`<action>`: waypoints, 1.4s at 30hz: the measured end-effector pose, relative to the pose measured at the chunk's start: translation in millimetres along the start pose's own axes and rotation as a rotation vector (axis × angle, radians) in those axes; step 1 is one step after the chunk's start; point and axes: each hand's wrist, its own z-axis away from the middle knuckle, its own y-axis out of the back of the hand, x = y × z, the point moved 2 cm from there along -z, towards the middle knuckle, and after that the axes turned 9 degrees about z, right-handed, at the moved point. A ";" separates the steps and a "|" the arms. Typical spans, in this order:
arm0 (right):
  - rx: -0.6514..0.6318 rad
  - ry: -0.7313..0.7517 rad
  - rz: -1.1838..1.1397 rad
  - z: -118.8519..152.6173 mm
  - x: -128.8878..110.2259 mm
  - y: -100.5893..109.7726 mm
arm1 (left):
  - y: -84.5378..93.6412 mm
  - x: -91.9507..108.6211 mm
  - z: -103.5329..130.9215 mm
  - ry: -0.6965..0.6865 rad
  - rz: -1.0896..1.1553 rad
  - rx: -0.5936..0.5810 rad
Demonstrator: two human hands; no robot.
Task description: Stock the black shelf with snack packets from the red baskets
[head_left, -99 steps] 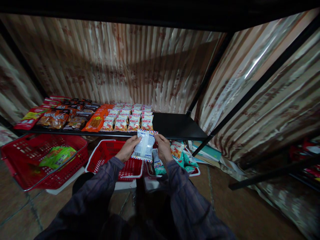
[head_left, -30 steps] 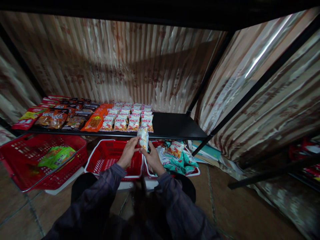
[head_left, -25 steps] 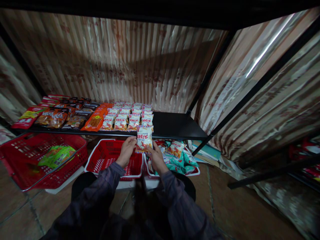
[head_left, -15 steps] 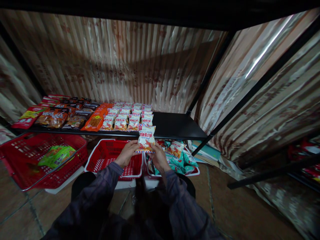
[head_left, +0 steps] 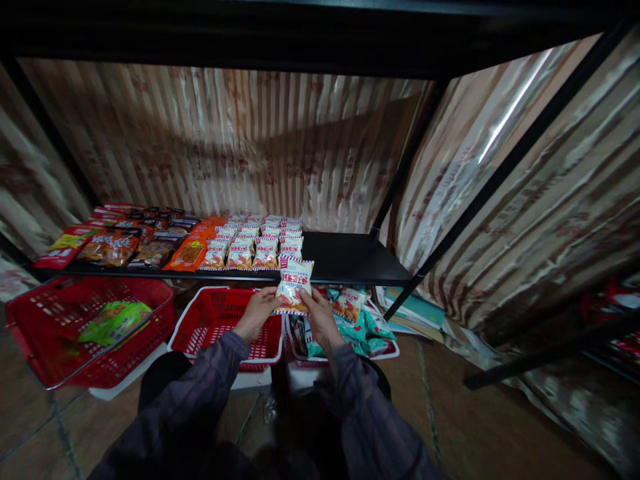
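A white snack bag with red lettering is held between my two hands, just in front of the black shelf's front edge. My left hand grips its lower left side. On its lower right side, my right hand has the thumb over the front. Behind it, rows of matching white bags stand on the shelf. Orange bags, brown snack bags and red bags lie to their left.
Below the shelf are a red basket, a left basket with a green bag, and a right basket holding teal bags. A slanting black post stands at the right.
The view has tilted slightly, so the shelf and baskets sit a little lower. Both hands still hold the white bag, which has tilted slightly.
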 end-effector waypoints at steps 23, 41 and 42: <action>0.036 -0.008 0.047 -58.4 -18.7 63.6 | -74.8 -32.8 -77.5 0.058 0.084 0.010; 0.121 -0.029 0.168 -155.9 -28.3 115.7 | -132.4 -45.3 -188.5 0.009 0.119 -0.001; 0.127 -0.035 0.165 -157.8 -27.9 116.7 | -133.9 -46.5 -191.2 0.008 0.113 0.008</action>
